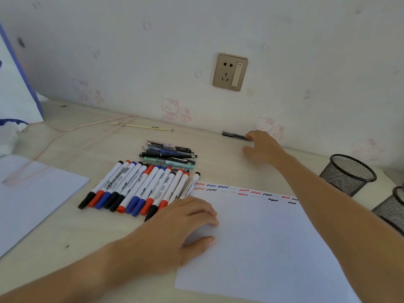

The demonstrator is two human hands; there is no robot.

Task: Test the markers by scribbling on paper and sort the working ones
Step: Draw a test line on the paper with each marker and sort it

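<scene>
A white sheet of paper (pixel 262 243) lies in front of me, with red, blue and black squiggles (pixel 242 191) along its far edge. My left hand (pixel 181 224) rests on the paper's left edge, fingers relaxed. A row of white markers (pixel 140 189) with black, red and blue caps lies to the left of the paper. Behind them sits a pile of dark pens (pixel 170 154). My right hand (pixel 262 147) reaches to the wall, its fingertips touching a dark pen (pixel 234 135) that lies along the wall's foot. No closed grip shows.
Two black mesh pen cups (pixel 347 173) (pixel 391 208) stand at the right. A stack of white paper (pixel 35 193) lies at the left. A pink cable (pixel 72 132) and a pale stick (pixel 140 126) lie near the wall, with a socket (pixel 230 72) above.
</scene>
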